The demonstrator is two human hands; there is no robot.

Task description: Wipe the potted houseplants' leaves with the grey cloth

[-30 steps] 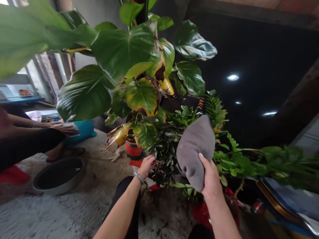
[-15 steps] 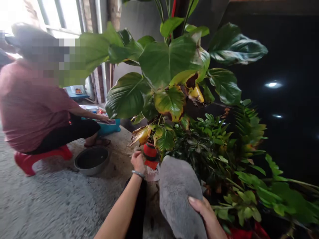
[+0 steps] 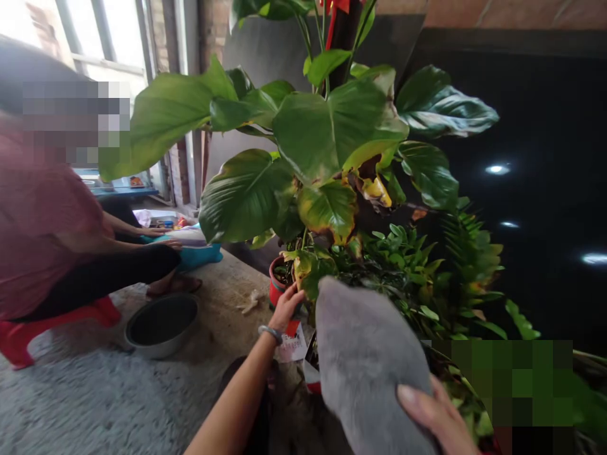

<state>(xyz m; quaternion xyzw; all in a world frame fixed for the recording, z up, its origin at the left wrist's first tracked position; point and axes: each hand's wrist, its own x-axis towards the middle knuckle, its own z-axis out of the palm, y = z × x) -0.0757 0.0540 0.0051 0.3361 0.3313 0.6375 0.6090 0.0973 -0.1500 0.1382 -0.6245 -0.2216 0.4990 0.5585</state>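
Note:
My left hand [image 3: 285,311], with a grey bangle at the wrist, reaches to the red pot [image 3: 277,287] of the big-leaved plant. Its fingers are stretched out, the tips at the lower edge of a small yellowing leaf [image 3: 300,266]; whether they touch it I cannot tell. In my right hand [image 3: 434,407] is a flat grey piece with a felt-like surface [image 3: 367,351], thumb on top and fingers underneath. It covers part of the lower plants. Above hang broad green leaves [image 3: 327,129], some with brown, withered edges.
A person in a pink shirt [image 3: 52,234] sits on a red stool [image 3: 59,325] at left, hands on a blue item [image 3: 202,254]. Near them stands a grey basin [image 3: 164,325]. A printed paper [image 3: 293,344] lies below my left hand; low bushy plants [image 3: 408,259] fill the right.
My left hand has gone from a closed fist to outstretched fingers and moved right toward the pot. The grey piece has shifted right. The withered leaf left of the pot no longer shows there.

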